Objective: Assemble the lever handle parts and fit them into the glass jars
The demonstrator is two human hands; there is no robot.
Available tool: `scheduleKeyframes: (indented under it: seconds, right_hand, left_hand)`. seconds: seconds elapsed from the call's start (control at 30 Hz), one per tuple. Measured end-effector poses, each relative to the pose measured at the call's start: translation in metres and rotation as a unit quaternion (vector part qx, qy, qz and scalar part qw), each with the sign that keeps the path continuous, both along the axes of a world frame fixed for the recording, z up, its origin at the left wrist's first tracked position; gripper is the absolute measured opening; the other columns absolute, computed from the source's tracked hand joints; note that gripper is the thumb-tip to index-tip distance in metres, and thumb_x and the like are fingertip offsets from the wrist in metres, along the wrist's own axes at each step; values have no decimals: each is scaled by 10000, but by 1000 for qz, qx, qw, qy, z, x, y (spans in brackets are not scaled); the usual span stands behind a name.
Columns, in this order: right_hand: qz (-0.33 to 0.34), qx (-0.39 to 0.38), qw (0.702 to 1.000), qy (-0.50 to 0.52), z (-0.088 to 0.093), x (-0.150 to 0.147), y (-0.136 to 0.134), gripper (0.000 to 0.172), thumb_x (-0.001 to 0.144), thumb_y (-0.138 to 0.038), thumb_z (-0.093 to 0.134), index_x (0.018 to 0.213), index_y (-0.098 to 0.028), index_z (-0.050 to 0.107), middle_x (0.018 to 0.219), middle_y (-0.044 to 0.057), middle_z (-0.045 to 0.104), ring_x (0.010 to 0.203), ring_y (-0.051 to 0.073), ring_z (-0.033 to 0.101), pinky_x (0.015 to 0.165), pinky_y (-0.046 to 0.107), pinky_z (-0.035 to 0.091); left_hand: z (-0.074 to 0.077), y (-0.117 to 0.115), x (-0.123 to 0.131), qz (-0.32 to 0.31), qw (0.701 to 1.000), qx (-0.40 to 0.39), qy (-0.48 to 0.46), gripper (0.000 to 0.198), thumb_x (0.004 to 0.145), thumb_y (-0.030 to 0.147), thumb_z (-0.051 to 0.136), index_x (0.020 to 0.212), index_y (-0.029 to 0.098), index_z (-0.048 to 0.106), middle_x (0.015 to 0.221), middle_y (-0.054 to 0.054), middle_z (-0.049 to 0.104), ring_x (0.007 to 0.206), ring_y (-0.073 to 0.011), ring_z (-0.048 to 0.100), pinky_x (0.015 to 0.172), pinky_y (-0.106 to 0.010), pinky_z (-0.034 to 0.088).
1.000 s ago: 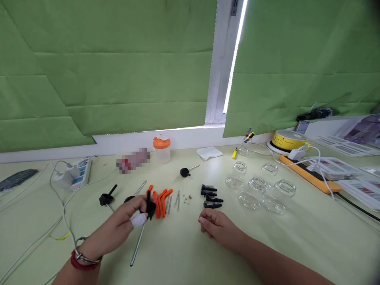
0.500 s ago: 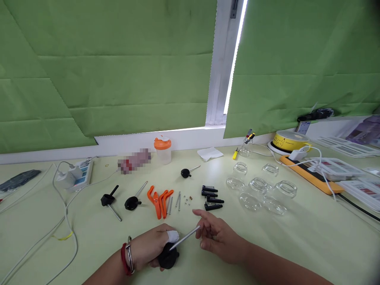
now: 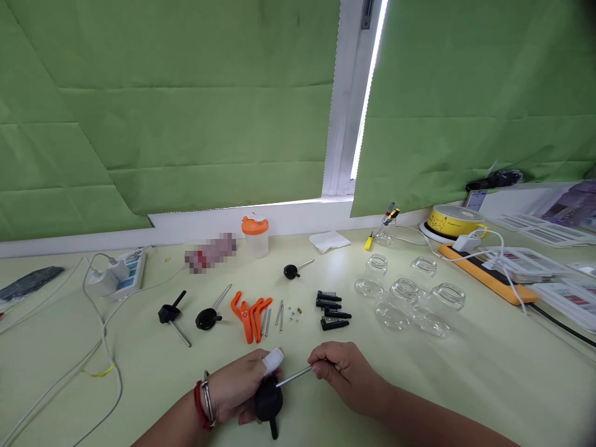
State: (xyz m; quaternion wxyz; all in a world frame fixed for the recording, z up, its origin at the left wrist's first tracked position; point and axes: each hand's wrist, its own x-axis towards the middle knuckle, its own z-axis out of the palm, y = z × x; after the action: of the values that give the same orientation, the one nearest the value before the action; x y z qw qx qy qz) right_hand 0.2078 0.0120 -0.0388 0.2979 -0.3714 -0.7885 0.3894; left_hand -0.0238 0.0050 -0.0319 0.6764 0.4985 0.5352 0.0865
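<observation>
A round black plastic cap with a spout (image 3: 269, 399) is held in my left hand (image 3: 239, 385), whose thumb wears a white wrap. From the cap a thin metal tube (image 3: 294, 376) slants up to the right. My right hand (image 3: 347, 375) pinches the tube's far end between thumb and forefinger. Beyond the hands lie orange trigger levers (image 3: 246, 320), thin metal pins (image 3: 266, 321), tiny metal bits (image 3: 293, 315) and several black plungers with springs (image 3: 330, 310). Three similar caps with tubes rest farther off, one of them at the left (image 3: 168, 313).
Several clear glass bottles (image 3: 393, 310) stand at the right, beside an orange power strip (image 3: 484, 273). An orange-lidded cup (image 3: 255, 236) and a folded paper (image 3: 329, 241) are at the back. White cables (image 3: 105, 335) run along the left.
My right hand has closed from spread fingers into a pinch on the tube's end. In my left hand the cap has turned, its spout now pointing down toward me.
</observation>
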Motion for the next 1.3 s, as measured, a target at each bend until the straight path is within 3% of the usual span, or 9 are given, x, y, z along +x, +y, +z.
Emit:
scheduleKeyframes:
  seconds: [0.07,0.13,0.27,0.4,0.53,0.7,0.87,1.17,1.3]
  right_hand:
    - [-17,-18,999,-23,-4,-1,2,264,894,-354,423,823,-208,631,628,-4,576,562,121,479,550,226,377]
    - [-28,-14,998,-51,-9,-2,5,272,897,-358,415,811,-212,628,614,-11,566,553,121,471,542,229,365]
    - [-29,70,993,-89,-10,-3,12,281,895,-359,427,801,-217,650,720,22,616,698,159,535,650,265,393]
    - [-94,157,973,-141,-3,-3,31,237,880,-322,466,824,-208,665,881,56,607,832,194,514,752,311,390]
    - [-115,197,945,-235,4,-13,59,224,869,-295,501,806,-191,689,867,62,588,850,202,490,784,328,360]
    - [-125,190,921,-317,3,-35,82,256,842,-374,549,804,-191,724,865,75,595,889,220,485,813,351,315]
    - [-140,172,918,-330,-5,-47,87,207,823,-299,562,807,-192,739,834,91,616,872,232,505,785,357,309]
    - [-129,155,950,-237,11,-34,70,202,817,-210,494,803,-188,694,835,54,634,822,179,538,771,304,367]
    - [-123,-41,991,-7,15,-14,49,117,770,-236,522,765,-171,620,681,12,586,610,124,505,570,241,386]
  left_hand:
    - [7,1,-2,-13,999,42,2,619,741,764,263,881,192,452,467,53,473,313,-80,349,310,-185,257]
    - [13,2,-5,-50,990,130,12,513,709,685,473,836,189,481,556,54,472,396,-72,367,368,-186,282]
    - [15,5,-9,-91,948,289,98,353,634,452,685,667,170,475,639,52,446,572,-95,401,494,-192,326]
    - [15,6,-9,-77,959,251,108,356,676,479,646,677,174,460,589,61,417,512,-92,395,436,-191,311]
    - [15,6,-10,-52,978,185,83,401,682,537,624,706,195,415,537,88,383,371,-62,340,319,-178,264]
    - [14,6,-12,-50,980,182,59,362,702,486,628,707,195,413,490,101,384,333,-50,344,288,-157,252]
    - [17,5,-11,-49,982,174,56,354,690,470,632,704,189,417,512,99,395,336,-40,350,292,-151,268]
    - [15,6,-14,-49,985,163,31,335,699,454,628,718,190,423,486,105,392,331,-42,341,301,-154,273]
    - [10,7,-19,-53,986,158,9,304,770,470,555,788,191,436,505,88,444,340,-52,376,317,-156,285]
